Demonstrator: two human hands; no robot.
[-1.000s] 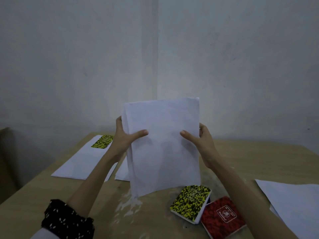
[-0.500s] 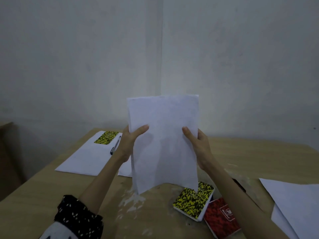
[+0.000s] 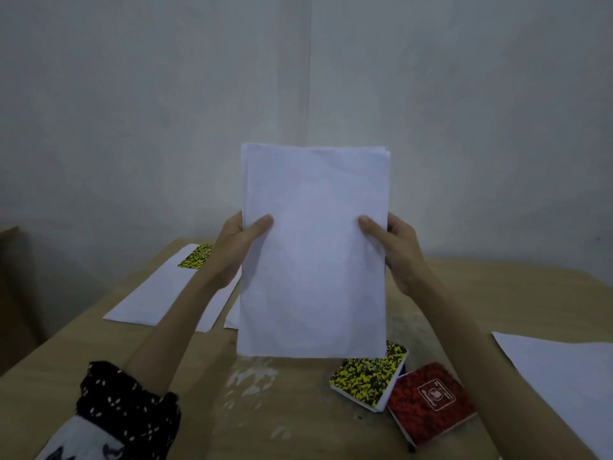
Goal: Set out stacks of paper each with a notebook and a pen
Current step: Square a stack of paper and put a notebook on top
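Paper stack (image 3: 315, 254) is held upright above the table's (image 3: 497, 293) middle, gripped at its side edges by left hand (image 3: 237, 247) and right hand (image 3: 396, 252); its bottom edge should be tapped square before being laid flat.

Paper stack (image 3: 315, 254): white, upright, held clear of surface, both side edges in grip at mid-height. Yellow-black notebook (image 3: 370, 380): flat, below right grip, touching red notebook (image 3: 431, 401) at its right. Second yellow-black notebook (image 3: 195, 257): flat on white sheets (image 3: 156, 300), left of left grip. More white sheets (image 3: 564, 376): flat, right of right grip.
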